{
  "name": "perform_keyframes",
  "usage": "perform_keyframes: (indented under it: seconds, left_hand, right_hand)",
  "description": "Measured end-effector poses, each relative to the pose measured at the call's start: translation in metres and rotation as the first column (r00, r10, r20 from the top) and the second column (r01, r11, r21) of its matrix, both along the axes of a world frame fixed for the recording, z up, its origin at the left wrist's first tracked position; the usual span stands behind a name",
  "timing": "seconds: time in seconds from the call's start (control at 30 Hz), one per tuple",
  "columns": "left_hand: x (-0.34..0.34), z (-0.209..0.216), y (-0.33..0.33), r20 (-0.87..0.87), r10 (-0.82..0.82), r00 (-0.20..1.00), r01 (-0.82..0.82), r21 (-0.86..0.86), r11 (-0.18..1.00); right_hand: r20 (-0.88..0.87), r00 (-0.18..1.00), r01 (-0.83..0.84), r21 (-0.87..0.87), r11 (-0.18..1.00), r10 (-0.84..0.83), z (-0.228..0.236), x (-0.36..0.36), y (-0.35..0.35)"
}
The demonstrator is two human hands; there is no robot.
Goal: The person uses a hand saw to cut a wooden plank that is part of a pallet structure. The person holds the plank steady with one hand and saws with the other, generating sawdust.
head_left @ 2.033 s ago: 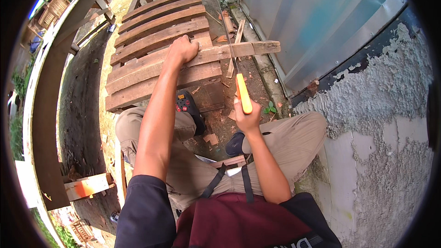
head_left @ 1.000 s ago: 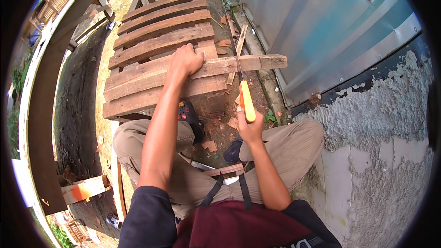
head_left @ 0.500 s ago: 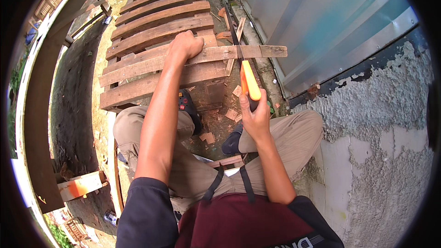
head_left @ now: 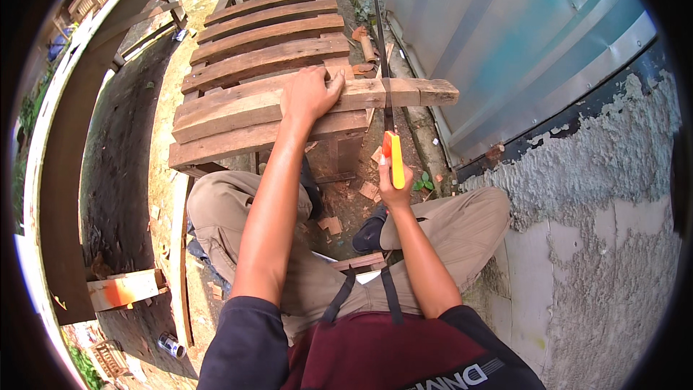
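Observation:
My left hand [head_left: 310,92] presses flat on a long wooden plank [head_left: 245,105] that lies across a slatted wooden pallet [head_left: 263,43]. My right hand [head_left: 391,182] grips the orange-yellow handle of a handsaw [head_left: 387,112]. Its dark blade stands on edge and crosses the plank near the plank's right end [head_left: 433,90], which juts out past the pallet. The blade's tip reaches far forward, toward the metal wall.
A corrugated metal wall [head_left: 505,43] and a rough plastered wall [head_left: 599,231] close off the right side. Wood chips [head_left: 332,224] lie on the ground between my knees. A dark curved timber beam [head_left: 65,173] runs along the left. A can [head_left: 172,347] lies at lower left.
The saw has slid back and forth through the plank; my right hand is now drawn back toward me. My left hand has stayed on the plank.

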State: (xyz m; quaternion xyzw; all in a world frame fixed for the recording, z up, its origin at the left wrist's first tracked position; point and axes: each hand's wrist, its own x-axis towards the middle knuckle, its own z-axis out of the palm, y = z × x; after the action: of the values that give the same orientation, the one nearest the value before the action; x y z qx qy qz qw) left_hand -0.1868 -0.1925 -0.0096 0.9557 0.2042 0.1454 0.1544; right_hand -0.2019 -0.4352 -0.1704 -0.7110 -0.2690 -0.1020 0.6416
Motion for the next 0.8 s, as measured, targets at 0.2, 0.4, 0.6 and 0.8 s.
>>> perform_keyframes:
  seconds: [0.2,0.4,0.6,0.8]
  left_hand:
    - [-0.006,-0.019,0.007,0.172,-0.057,0.984,0.007,0.278,0.961]
    - [0.002,-0.029,0.01,0.225,-0.145,0.964,0.02,0.481,0.876]
    - [0.002,-0.036,0.013,0.264,-0.127,0.956,-0.017,0.482,0.876]
    - [0.001,-0.035,0.012,0.275,-0.096,0.957,-0.021,0.394,0.919]
  right_hand:
    - [-0.155,0.988,-0.009,0.034,0.999,0.014,0.03,-0.008,0.005]
    - [-0.216,0.976,-0.003,0.06,0.998,0.016,0.046,-0.005,0.005]
    - [-0.363,0.93,-0.076,-0.051,0.996,0.052,0.128,0.003,0.009]
    - [-0.259,0.966,-0.042,-0.169,0.985,-0.004,0.164,0.005,0.011]
